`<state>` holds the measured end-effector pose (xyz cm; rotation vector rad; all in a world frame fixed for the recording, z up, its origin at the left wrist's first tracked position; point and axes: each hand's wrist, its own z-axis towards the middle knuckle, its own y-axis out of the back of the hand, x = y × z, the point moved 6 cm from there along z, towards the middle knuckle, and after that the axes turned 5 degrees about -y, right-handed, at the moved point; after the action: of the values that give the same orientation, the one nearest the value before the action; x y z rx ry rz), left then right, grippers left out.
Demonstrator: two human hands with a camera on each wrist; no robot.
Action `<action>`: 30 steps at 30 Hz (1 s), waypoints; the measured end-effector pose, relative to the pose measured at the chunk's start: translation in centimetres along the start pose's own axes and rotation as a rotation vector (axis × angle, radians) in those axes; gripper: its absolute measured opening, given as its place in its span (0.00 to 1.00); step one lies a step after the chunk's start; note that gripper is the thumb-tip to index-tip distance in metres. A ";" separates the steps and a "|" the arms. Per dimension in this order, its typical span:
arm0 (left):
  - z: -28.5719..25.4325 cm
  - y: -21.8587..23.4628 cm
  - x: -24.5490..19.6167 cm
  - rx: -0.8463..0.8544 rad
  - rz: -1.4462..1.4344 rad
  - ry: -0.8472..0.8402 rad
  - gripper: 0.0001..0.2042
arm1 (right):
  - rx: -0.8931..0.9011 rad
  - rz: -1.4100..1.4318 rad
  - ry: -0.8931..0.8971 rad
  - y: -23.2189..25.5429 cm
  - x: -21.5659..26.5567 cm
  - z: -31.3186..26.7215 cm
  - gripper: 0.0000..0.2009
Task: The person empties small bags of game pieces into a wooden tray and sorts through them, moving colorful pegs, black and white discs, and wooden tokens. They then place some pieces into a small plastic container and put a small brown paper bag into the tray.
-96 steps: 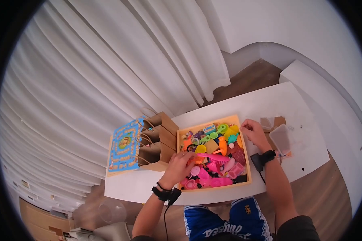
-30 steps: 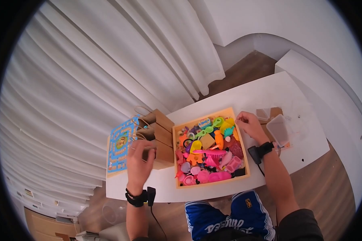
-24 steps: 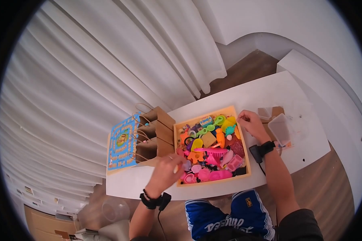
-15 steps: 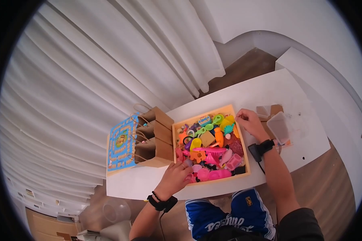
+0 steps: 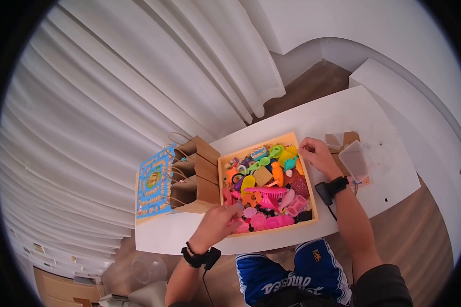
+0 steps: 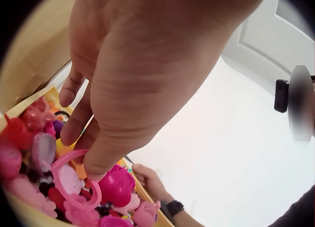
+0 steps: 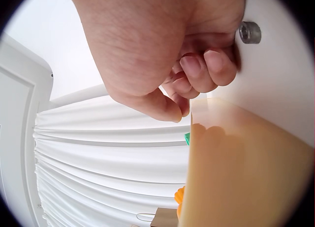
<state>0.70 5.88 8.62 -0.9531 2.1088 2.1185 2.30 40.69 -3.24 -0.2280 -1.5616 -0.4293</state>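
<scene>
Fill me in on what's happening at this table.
A person is handling small plastic toys in a wooden tray. Their left hand pinches a pink open loop over the tray's near left part. Their right hand is at the far right rim, fingers loosely curled, with no toy visible in its grip. Among the toys in the tray lies a pink comb. Open brown paper bags stand left of the tray, beside a blue printed board.
</scene>
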 end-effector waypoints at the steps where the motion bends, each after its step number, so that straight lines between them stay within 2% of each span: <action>1: 0.0 1.3 -0.3 -0.076 -0.060 -0.005 0.11 | 0.001 0.002 0.006 0.0 -0.1 0.1 0.07; 2: -0.1 2.3 -0.5 -0.075 -0.061 -0.006 0.11 | 0.002 0.003 0.012 0.0 -0.1 0.1 0.07; 4: -0.6 5.7 -1.0 -0.270 0.089 -0.026 0.10 | -0.001 0.001 0.009 0.0 -0.1 0.1 0.07; 5: -0.7 6.8 -0.8 -0.269 0.088 -0.025 0.10 | -0.003 -0.002 0.008 0.0 0.0 0.1 0.07; 7: -1.7 10.1 0.2 -0.498 0.217 0.084 0.10 | -0.005 0.002 0.010 -0.1 0.1 0.0 0.07; 11: -2.1 13.8 1.4 -0.604 0.331 0.176 0.10 | -0.010 -0.005 0.013 -0.1 0.2 0.0 0.07; 13: -1.7 13.8 2.4 -0.482 0.471 0.208 0.09 | -0.002 -0.007 0.005 0.0 -0.1 0.1 0.07; 16: -1.7 12.9 2.3 -0.503 0.553 0.136 0.08 | -0.002 -0.007 0.000 0.1 0.0 0.2 0.07; 21: -1.5 9.6 0.6 -0.507 0.467 0.055 0.10 | -0.003 -0.003 0.032 -0.1 -0.2 0.2 0.06; 23: -1.0 6.8 -1.3 -0.360 0.352 -0.026 0.10 | -0.002 -0.002 0.013 -0.1 -0.2 0.2 0.06; 24: -0.9 5.6 -1.5 -0.360 0.350 -0.024 0.10 | 0.001 -0.003 0.011 -0.1 -0.2 0.2 0.06; 26: -0.7 1.6 -0.9 -0.134 0.256 -0.063 0.09 | 0.004 0.005 0.000 -0.1 -0.2 0.2 0.06; 27: -1.0 0.5 -0.3 -0.134 0.256 -0.064 0.09 | 0.003 0.005 0.000 -0.1 -0.1 0.1 0.06; 30: -1.7 -2.5 0.3 0.017 0.440 -0.124 0.07 | -0.008 0.002 0.013 0.1 0.1 0.0 0.06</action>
<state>2.13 4.47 6.33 -0.3620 2.4427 2.2561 2.36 40.79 -3.08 -0.2324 -1.5470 -0.4341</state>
